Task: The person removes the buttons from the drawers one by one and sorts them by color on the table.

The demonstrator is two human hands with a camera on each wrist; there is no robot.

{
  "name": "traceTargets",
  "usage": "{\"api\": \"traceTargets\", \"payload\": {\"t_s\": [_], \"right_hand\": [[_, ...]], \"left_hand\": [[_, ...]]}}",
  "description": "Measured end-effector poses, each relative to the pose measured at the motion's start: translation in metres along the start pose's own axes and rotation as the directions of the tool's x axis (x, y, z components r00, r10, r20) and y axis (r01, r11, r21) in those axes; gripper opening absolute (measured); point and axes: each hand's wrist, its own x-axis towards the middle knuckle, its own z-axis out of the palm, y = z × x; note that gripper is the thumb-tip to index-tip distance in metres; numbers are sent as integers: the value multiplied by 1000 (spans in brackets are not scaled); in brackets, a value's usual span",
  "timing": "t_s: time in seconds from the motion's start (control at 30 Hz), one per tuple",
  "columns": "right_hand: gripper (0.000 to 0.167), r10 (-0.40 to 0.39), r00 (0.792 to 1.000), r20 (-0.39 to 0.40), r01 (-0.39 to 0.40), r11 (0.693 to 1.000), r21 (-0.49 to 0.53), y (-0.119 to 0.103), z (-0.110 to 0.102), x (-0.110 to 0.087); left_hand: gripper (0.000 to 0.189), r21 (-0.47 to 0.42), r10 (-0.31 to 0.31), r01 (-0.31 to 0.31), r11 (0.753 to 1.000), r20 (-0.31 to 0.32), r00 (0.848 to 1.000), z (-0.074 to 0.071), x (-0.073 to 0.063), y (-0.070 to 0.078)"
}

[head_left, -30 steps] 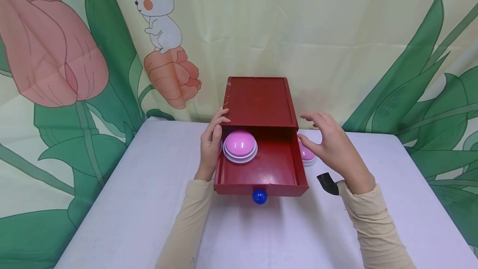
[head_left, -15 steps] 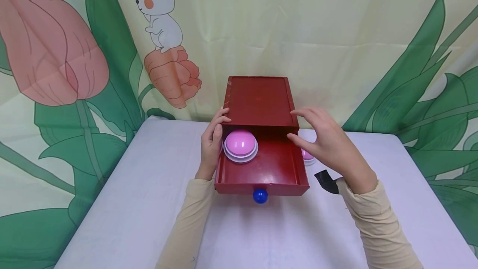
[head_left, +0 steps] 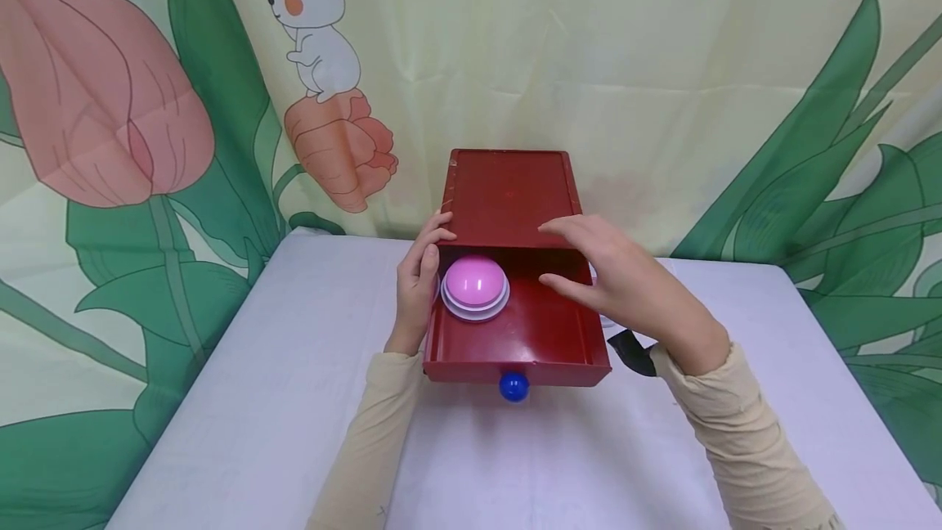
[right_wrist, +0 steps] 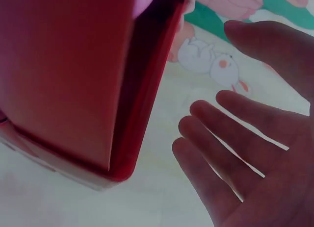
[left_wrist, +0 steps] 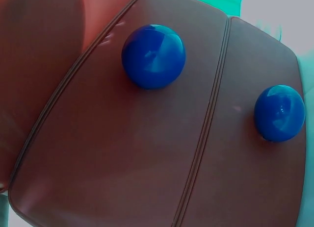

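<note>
A red drawer box [head_left: 508,199] stands at the table's back with its top drawer [head_left: 540,342] pulled out. In the drawer's left back part sits a pink dome button [head_left: 475,281] on a white round base. My left hand [head_left: 416,285] rests against the box's left side, fingertips on the top edge. My right hand [head_left: 618,276] is over the drawer's right side, fingers extended and thumb apart, with nothing between them. The right wrist view shows its spread fingers [right_wrist: 216,134] beside the red drawer. A blue ball knob [head_left: 513,387] is on the drawer front.
The left wrist view shows two lower drawer fronts with blue knobs, one knob [left_wrist: 153,56] nearer the middle, another knob [left_wrist: 279,113] at right. A white base [head_left: 607,321] shows behind my right hand. A black flap [head_left: 631,352] hangs by my right cuff. A printed curtain [head_left: 471,64] hangs behind.
My right hand has moved left, from beside the box to over the open drawer's right part, and now covers most of the pink button on the right. My left hand stays in place.
</note>
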Motion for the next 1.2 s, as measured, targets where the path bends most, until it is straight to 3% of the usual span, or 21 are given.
{"api": "traceTargets", "payload": {"t_s": [0.47, 0.7, 1.2], "right_hand": [[50, -123, 987, 104, 127, 991, -33, -8, -1, 12], [54, -138, 980, 142, 145, 988, -45, -17, -2, 19], [54, -193, 942, 275, 212, 976, -39, -27, 20, 34]], "left_hand": [[31, 2, 28, -28, 1000, -1, 1000, 0, 2, -2], [31, -4, 22, -22, 1000, 6, 1000, 2, 1, -1], [31, 13, -11, 11, 1000, 16, 1000, -2, -2, -2]]}}
